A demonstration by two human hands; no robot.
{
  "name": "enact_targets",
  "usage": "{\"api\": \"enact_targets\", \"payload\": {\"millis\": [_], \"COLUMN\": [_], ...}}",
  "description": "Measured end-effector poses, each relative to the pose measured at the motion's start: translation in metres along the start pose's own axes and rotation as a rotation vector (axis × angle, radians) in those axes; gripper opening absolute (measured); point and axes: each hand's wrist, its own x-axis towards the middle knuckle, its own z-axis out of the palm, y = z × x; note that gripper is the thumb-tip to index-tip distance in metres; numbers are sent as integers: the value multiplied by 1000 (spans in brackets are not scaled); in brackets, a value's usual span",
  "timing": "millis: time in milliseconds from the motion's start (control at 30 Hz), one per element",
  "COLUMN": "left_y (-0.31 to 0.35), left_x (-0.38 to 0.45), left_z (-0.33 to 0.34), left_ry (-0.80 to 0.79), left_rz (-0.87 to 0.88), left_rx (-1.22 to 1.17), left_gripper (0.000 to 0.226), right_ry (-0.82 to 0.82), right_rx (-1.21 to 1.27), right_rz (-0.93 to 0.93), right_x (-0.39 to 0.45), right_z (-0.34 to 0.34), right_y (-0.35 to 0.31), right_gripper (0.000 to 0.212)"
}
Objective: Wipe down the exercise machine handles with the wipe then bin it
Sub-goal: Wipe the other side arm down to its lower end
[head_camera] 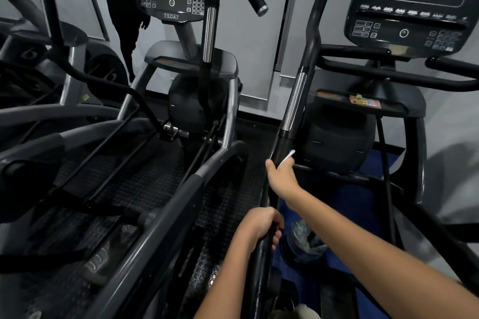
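A long black handle bar [293, 101] of the right-hand exercise machine runs from the bottom centre up past a chrome sensor strip. My right hand [281, 176] is wrapped round this bar just below the chrome strip, holding a white wipe [288, 156] against it; only a small corner of the wipe shows above my fingers. Lower on the same bar, my left hand [261, 226] grips it firmly. A bin lined with a clear plastic bag [304, 242] stands on the blue floor just right of the bar, under my right forearm.
A second machine [191, 101] with a console marked 750AT stands to the left, its own handle [210, 31] rising beside it. The right machine's console [414, 8] and side bars [404, 72] are at the upper right. Black rubber matting [145, 184] covers the floor.
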Motion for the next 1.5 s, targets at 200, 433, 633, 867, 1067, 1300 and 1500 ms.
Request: {"api": "enact_targets", "payload": {"millis": [200, 433, 633, 867, 1067, 1300, 1500], "left_y": [-5, -11, -12, -13, -12, -26, -45], "left_x": [-2, -4, 1, 3, 3, -16, -31], "left_z": [3, 1, 2, 1, 2, -5, -5], "left_ry": [18, 16, 7, 19, 34, -65, -92], "left_rz": [70, 67, 30, 55, 44, 65, 68], "left_rx": [22, -65, -74, -62, -49, -33, -29], "left_gripper": [14, 5, 7, 11, 10, 11, 23], "right_ry": [-255, -296, -342, -315, 78, -233, -268], "right_rx": [89, 434, 330, 459, 338, 200, 3], "right_rz": [265, 392, 373, 364, 154, 307, -24], "right_x": [-31, -7, -16, -13, -13, -39, -89], "right_z": [4, -23, -11, -11, 5, -1, 9], "right_y": [31, -34, -9, -15, -33, 8, 25], "right_gripper": [71, 28, 84, 69, 108, 86, 88]}}
